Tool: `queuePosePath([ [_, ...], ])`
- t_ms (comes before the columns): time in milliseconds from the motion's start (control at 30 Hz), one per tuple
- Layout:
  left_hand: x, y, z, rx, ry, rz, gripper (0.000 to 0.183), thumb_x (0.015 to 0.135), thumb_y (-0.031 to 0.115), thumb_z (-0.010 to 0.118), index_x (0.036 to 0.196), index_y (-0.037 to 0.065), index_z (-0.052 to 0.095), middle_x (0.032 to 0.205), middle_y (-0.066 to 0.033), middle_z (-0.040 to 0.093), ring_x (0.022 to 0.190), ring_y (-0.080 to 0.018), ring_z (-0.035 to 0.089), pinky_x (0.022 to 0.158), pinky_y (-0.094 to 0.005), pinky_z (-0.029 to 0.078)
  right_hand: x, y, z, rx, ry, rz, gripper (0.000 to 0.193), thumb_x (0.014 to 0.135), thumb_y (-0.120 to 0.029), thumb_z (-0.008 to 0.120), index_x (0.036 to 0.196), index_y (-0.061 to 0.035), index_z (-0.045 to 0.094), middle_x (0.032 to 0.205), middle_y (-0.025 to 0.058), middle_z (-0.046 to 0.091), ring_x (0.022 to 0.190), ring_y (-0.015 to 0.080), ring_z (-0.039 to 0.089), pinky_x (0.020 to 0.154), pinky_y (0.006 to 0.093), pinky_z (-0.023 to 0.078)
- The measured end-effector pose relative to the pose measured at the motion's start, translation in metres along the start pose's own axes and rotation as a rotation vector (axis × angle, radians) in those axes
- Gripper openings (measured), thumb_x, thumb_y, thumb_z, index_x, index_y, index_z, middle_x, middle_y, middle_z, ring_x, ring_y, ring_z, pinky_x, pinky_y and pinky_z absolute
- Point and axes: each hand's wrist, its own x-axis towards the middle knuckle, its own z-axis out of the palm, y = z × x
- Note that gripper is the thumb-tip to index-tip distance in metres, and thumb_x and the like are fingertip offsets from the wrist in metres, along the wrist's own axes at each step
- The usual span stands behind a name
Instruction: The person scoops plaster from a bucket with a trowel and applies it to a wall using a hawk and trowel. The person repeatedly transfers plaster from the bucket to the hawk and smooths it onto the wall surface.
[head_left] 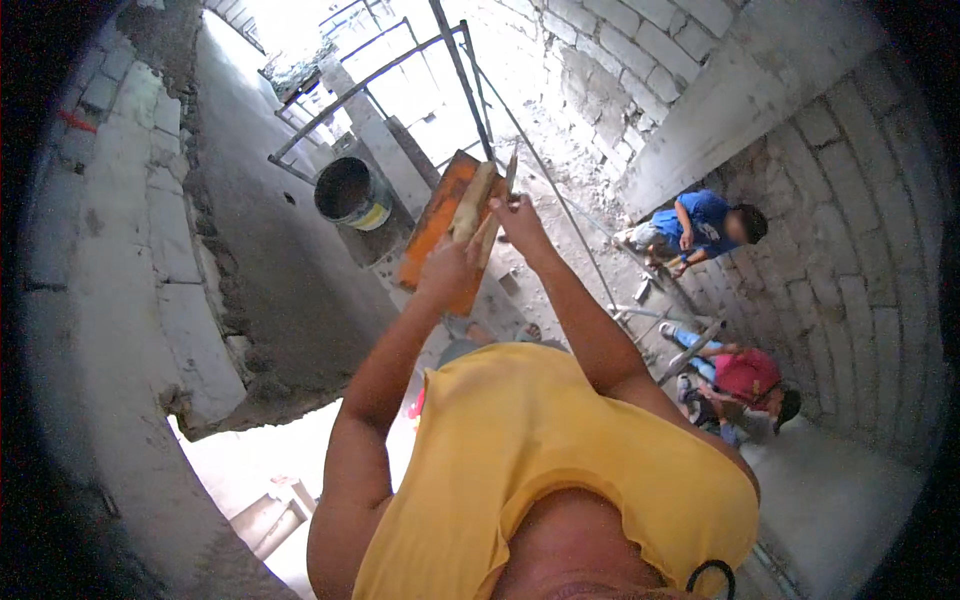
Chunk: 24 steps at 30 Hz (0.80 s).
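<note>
Orange mortar board, flat and mortar-smeared, just right of the black bucket, left hand fingers clamped on its wooden handle, right hand fingers pinched on a thin trowel.

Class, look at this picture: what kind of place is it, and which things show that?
Most likely a building site. Bare block walls stand unplastered, metal scaffold tubes rise beside a dark bucket, and both hands, left hand and right hand, hold an orange plastering board.
</note>
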Motion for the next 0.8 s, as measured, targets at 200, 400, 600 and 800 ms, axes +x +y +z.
queuePosePath([
  [200,-0.01,0.006,-0.002,0.162,0.012,0.099,0.046,0.097,0.032,0.052,0.142,0.023,0.053,0.11,-0.0264,0.064,0.096,-0.0439,0.065,0.083,-0.053,0.054,-0.017,-0.028,-0.009,-0.127,-0.173,0.175,0.046,0.1,-0.04,0.052,0.115,0.003,0.056,0.102,0.0175,0.065,0.089,0.0227,0.068,0.061,0.0336,0.06],
  [400,-0.02,0.026,-0.03,-0.039,0.062,0.2,0.042,0.102,0.04,0.041,0.121,0.012,0.067,0.101,-0.0293,0.064,0.096,-0.046,0.063,0.084,-0.0537,0.051,-0.024,-0.028,-0.024,-0.221,-0.13,-0.061,0.039,0.101,-0.033,0.05,0.106,0.0045,0.061,0.087,0.0187,0.067,0.086,0.0262,0.068,0.066,0.0405,0.054],
  [600,-0.02,0.03,-0.034,-0.174,-0.057,0.108,0.044,0.103,0.044,0.039,0.121,0.015,0.067,0.097,-0.0289,0.065,0.093,-0.0458,0.063,0.083,-0.0539,0.05,-0.028,-0.017,-0.036,-0.249,-0.138,-0.167,0.036,0.102,-0.029,0.048,0.105,0.0041,0.061,0.09,0.02,0.066,0.087,0.0306,0.067,0.079,0.0418,0.051],
  [800,-0.013,0.01,-0.011,-0.398,-0.075,0.155,0.052,0.104,0.045,0.039,0.116,0.004,0.067,0.093,-0.0291,0.064,0.092,-0.0466,0.063,0.082,-0.052,0.047,-0.036,-0.039,-0.044,-0.192,-0.172,-0.288,0.035,0.099,-0.027,0.049,0.1,0.0058,0.061,0.093,0.0284,0.065,0.087,0.045,0.065,0.077,0.0492,0.052],
])
